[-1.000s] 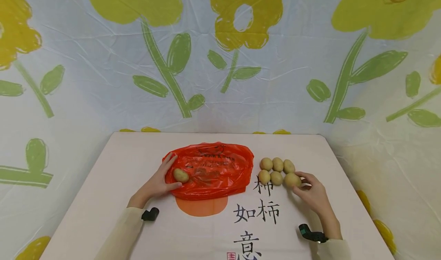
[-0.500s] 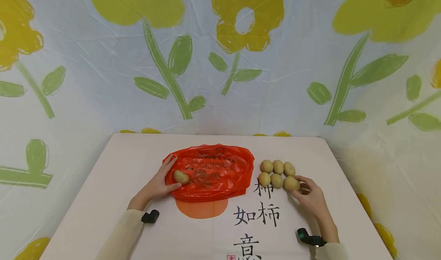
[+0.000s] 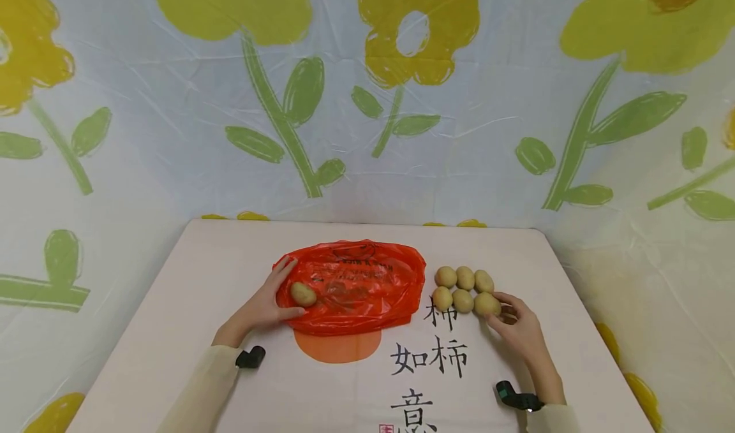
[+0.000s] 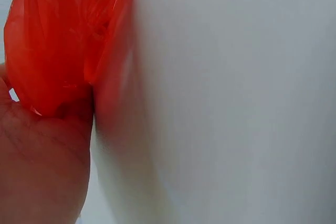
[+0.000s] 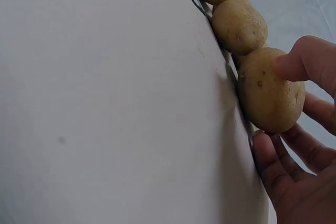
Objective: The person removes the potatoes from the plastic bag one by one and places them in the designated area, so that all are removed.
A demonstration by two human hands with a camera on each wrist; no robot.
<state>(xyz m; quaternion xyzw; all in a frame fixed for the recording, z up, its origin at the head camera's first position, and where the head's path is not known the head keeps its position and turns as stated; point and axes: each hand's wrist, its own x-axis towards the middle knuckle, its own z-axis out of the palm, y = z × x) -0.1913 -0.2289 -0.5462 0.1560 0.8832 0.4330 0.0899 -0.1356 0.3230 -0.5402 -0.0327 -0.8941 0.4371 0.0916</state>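
Note:
A flattened red plastic bag with dark print lies on the table, and one potato sits on its left part. My left hand rests at the bag's left edge, thumb and fingers spread on either side of that potato. In the left wrist view, the red plastic lies against the left palm; the fingertips are mostly hidden. My right hand holds the near right potato of a two-row group. The right wrist view shows the thumb pressed on this potato, with fingers around its other side.
Several other potatoes stand close together right of the bag. The pale tabletop bears large black characters and an orange shape. A flower-patterned sheet hangs behind and at the sides.
My right hand has shifted slightly left, bringing its potato closer to the neighbouring one. The left hand, the bag and the potato on it stay in place. The head view has tilted slightly.

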